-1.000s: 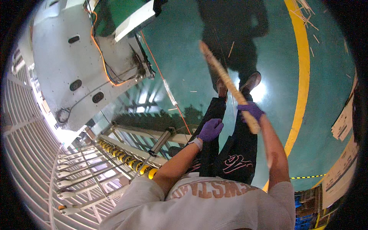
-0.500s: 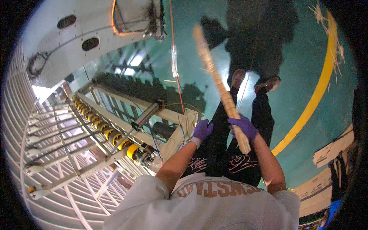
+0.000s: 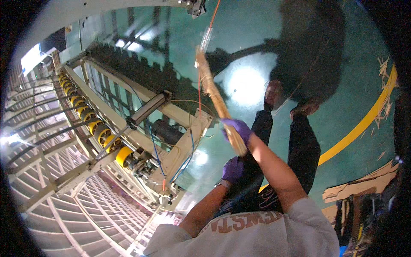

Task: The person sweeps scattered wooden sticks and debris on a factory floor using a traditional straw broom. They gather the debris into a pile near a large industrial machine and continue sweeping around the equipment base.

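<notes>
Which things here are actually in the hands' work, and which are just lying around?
In hand:
- wooden strip, gripped by the right hand
- left hand, gloved, held low near the dark trousers

Lying about:
- yellow rollers on the metal frame
- orange cable
- wood scraps on the yellow floor line

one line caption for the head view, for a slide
Right hand in a purple glove grips a wooden stick over a green floor, beside a roller frame.
</notes>
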Demonstrator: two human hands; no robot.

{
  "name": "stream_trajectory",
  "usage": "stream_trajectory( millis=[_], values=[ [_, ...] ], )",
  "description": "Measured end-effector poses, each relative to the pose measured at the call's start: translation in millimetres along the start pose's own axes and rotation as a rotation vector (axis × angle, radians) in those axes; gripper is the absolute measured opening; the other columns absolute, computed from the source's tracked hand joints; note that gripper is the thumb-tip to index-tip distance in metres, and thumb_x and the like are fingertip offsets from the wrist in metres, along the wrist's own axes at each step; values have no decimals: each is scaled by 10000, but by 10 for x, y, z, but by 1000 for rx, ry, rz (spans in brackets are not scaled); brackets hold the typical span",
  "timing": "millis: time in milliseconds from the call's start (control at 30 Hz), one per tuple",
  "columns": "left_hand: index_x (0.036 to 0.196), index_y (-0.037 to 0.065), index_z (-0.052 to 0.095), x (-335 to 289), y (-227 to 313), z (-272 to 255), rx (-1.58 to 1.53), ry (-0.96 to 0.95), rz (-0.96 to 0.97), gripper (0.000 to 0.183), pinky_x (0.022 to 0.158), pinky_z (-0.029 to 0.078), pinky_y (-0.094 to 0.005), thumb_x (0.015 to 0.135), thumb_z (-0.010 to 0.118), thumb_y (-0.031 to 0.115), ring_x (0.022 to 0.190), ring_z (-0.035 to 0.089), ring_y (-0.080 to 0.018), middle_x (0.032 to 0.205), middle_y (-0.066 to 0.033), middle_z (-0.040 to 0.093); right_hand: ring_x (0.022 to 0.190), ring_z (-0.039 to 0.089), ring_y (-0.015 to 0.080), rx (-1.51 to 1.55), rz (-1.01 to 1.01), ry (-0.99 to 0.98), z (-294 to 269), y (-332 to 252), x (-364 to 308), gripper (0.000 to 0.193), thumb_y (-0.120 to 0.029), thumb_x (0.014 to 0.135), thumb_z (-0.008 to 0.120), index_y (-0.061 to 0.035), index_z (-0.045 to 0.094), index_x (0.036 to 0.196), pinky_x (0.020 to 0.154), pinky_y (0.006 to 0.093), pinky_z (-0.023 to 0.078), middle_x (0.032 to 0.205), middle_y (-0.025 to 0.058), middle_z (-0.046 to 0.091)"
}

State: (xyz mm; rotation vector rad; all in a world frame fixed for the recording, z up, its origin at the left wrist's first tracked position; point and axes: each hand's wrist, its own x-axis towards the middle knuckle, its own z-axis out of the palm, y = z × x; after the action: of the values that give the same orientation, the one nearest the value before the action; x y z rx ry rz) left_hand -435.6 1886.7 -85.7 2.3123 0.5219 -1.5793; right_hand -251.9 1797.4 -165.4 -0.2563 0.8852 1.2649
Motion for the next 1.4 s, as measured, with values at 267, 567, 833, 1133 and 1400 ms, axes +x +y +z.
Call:
stream_trajectory(
  millis=[267,567,833,1133,1400],
  values=[
    [1083,30,560,266,-112,-54,198,-61,95,389,828,452,-494,887,420,337,967,568,-405,1040,-236,597,561,590,194,25,-167,351,-15,323,-1903,378,-300,823,662,-72,485,1067,482,331,516,730,73,569],
    [1069,19,568,299,235,-412,117,114,200,388,823,451,-507,853,478,328,933,565,-411,1000,-237,596,562,617,225,-834,-93,198,-1095,-417,-420,441,-390,688,779,-20,616,865,521,374,519,705,107,629],
    [1032,37,569,283,752,-581,230,120,154,315,773,469,-479,805,497,243,903,580,-365,920,-205,599,657,572,171,-284,-420,398,-1723,-688,-2290,445,-316,788,696,-42,547,1106,568,342,490,867,63,603],
    [1046,23,562,375,915,-486,320,178,251,337,806,449,-478,769,515,210,940,561,-353,984,-182,582,581,601,205,-22,-544,194,-825,-1064,-2275,439,-361,779,706,-36,542,1024,517,343,523,758,83,591],
    [1168,-5,536,333,1305,-334,148,295,536,473,895,435,-454,815,579,306,1042,549,-370,1146,-216,573,505,556,215,-1,-557,133,-1134,-2736,-2008,498,-441,696,767,-25,591,905,466,334,490,682,99,593]
  ],
)
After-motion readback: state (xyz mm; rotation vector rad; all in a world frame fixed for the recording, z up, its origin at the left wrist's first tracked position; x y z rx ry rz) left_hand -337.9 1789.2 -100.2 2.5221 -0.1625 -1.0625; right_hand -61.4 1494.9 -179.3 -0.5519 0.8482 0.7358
